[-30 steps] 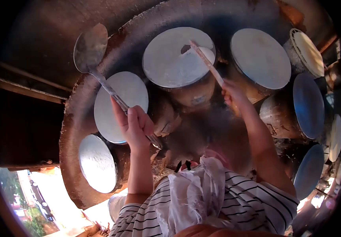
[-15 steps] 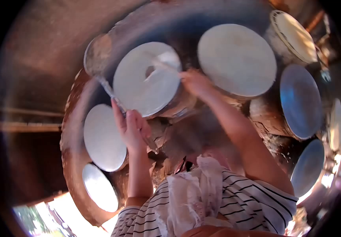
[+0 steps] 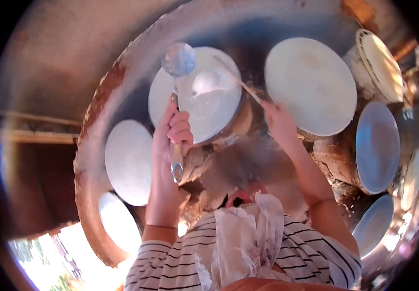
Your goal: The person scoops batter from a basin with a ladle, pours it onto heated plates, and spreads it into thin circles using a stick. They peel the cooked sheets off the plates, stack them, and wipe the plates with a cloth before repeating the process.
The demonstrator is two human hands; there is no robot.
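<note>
Your left hand (image 3: 173, 133) sits at centre frame, fingers (image 3: 183, 130) wrapped tight round the handle of a ladle (image 3: 176, 87). The ladle stands nearly upright, its bowl over the upper left edge of the centre disc (image 3: 195, 94); its handle end pokes out below your fist. Your right hand (image 3: 278, 121), just right of centre, is closed on a thin stick (image 3: 241, 85) that slants up-left across the disc, though its tip blurs into a white smear and is hard to make out. More pale discs ring the scene: one upper right (image 3: 310, 85), one at left (image 3: 128, 160), others at the right edge cut off by the lens rim. A cloth (image 3: 241, 237) on your striped shirt (image 3: 170, 264) hides the lower centre.
</note>
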